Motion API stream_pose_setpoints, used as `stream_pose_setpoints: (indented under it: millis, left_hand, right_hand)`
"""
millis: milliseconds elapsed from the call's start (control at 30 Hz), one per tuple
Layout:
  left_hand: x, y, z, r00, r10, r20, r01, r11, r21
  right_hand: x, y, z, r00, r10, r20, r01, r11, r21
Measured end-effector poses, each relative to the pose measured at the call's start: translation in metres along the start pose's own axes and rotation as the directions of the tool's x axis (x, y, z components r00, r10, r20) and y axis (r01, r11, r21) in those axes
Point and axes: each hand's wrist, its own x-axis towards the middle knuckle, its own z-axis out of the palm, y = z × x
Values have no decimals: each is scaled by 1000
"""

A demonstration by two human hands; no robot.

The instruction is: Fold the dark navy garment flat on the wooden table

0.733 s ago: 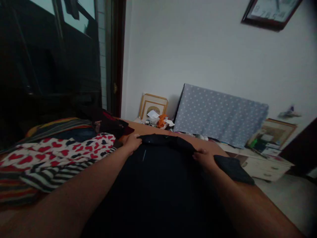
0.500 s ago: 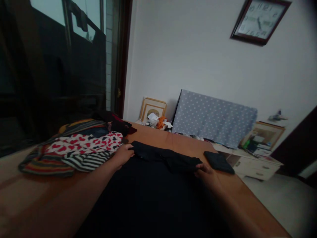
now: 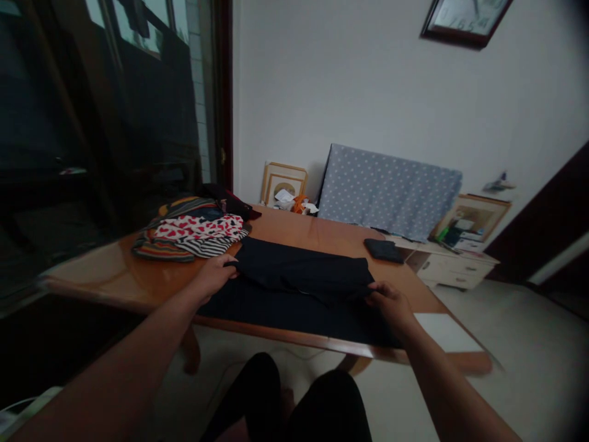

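A dark garment (image 3: 299, 285) lies spread flat on the wooden counter (image 3: 115, 276), its upper layer folded over the lower one, and it stretches between the two hands. The left hand (image 3: 216, 274) is closed on the garment's left edge, fingers curled over the folded cloth. The right hand (image 3: 389, 302) pinches the right edge of the same fold, fingers bent around the fabric. Both arms reach forward from the near side of the counter, and the garment sits near the counter's front edge.

Just beyond the left hand rests a pile of clothes (image 3: 196, 233), with a red-hearts piece on top, striped pieces under it and darker items behind. Beyond the right hand, well apart from it, a small dark folded item (image 3: 384, 250) lies on the counter. Close to the right of the right hand, a white sheet (image 3: 446, 331) lies at the counter's corner. Farther back a dotted grey panel (image 3: 389, 190) leans against the wall, with picture frames (image 3: 283, 184) beside it.
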Motion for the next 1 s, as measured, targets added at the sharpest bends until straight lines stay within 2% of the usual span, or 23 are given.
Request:
stream_pose_setpoints:
  millis: [100, 167, 300, 400, 467, 567, 667, 733, 867, 1000]
  left_hand:
    - [-14, -7, -5, 1000, 14, 14, -15, 999, 49]
    - [-19, -12, -6, 999, 37, 37, -42, 989, 141]
    - [-24, -22, -6, 979, 156, 132, -193, 916, 352]
    - [-24, -33, -8, 943, 267, 201, -332, 820, 467]
    - [-26, -38, -10, 923, 311, 225, -384, 748, 541]
    - [-35, -39, -11, 918, 348, 190, -385, 668, 637]
    - [-51, -30, -4, 921, 366, 135, -351, 628, 695]
    - [-63, -21, 3, 913, 385, 133, -363, 620, 696]
    - [-81, -5, 21, 873, 448, 192, -457, 617, 641]
    - [-84, -3, 35, 833, 501, 234, -534, 620, 575]
  right_hand:
    - [-15, 9, -4, 1000, 1, 26, 1, 998, -60]
    - [-22, 19, -7, 1000, -23, 18, 27, 978, -209]
    - [-32, 34, -15, 985, -172, -3, 143, 824, -549]
    - [-39, 35, -24, 980, -199, 18, 159, 723, -672]
    - [-45, 34, -29, 982, -188, 25, 148, 679, -719]
    - [-54, 33, -35, 979, -202, -3, 131, 644, -754]
    - [-62, 32, -36, 964, -254, -78, 110, 648, -754]
    - [-68, 29, -32, 955, -283, -85, 128, 656, -744]
    - [-79, 17, -14, 949, -311, 59, 246, 609, -754]
    - [-84, 7, 3, 938, -298, 176, 315, 522, -793]
